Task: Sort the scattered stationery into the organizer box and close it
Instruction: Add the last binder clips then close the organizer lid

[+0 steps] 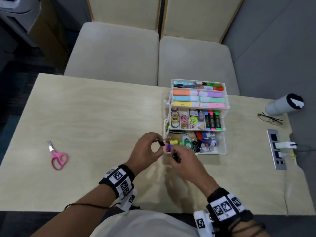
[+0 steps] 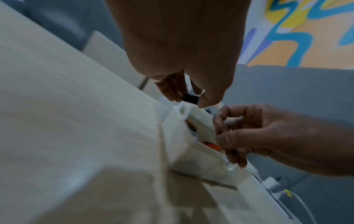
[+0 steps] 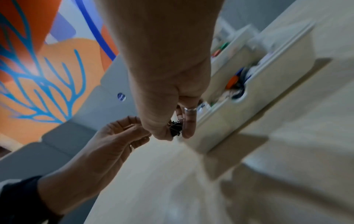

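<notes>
Your left hand [image 1: 147, 150] pinching a small black binder clip [image 1: 161, 143], right hand [image 1: 183, 159] clutching a blurred, half-hidden clump of clips [image 3: 175, 127], tiered white organizer box [image 1: 222, 147] open, crammed with colour

Pink-handled scissors [image 1: 57, 157], white organizer box [image 1: 222, 149], pale wood table [image 1: 85, 117], black-and-white checker-marked wristbands [image 1: 119, 178], black binder clip [image 2: 190, 99]

A pale wooden table [image 1: 85, 117] stood before two beige cushioned chairs [image 1: 116, 53] pushed against its far edge. Grey floor [image 1: 273, 40] lay beyond. A colourful orange-and-blue mural [image 3: 47, 68] covered the wall.
</notes>
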`<state>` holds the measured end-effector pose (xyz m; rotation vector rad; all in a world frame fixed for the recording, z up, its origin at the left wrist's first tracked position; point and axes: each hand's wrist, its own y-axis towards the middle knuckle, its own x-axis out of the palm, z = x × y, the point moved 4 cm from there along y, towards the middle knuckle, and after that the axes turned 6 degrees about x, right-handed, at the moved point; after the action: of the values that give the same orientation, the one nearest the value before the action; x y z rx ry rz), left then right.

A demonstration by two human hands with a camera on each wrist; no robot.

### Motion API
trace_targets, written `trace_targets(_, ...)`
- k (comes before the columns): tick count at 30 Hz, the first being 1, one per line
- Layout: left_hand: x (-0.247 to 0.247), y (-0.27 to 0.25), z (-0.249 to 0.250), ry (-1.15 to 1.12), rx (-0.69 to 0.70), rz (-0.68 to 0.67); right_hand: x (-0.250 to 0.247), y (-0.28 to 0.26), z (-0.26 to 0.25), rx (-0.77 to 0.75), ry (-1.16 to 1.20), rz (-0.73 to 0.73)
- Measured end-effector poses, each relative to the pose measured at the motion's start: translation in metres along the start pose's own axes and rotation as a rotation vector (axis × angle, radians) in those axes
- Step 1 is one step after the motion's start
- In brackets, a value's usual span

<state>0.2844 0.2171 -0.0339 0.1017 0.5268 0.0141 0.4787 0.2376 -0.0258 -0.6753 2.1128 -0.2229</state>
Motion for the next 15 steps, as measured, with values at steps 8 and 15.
trace_targets(8,0.121,0.055,0.045,0.1,-0.005,-0.271,-0.089,0.006,0.099,0.207,0.16,0.239)
trace_targets(15,0.15,0.047,0.034,0.289,0.018,-0.427,-0.086,0.03,0.114,0.115,0.082,0.137)
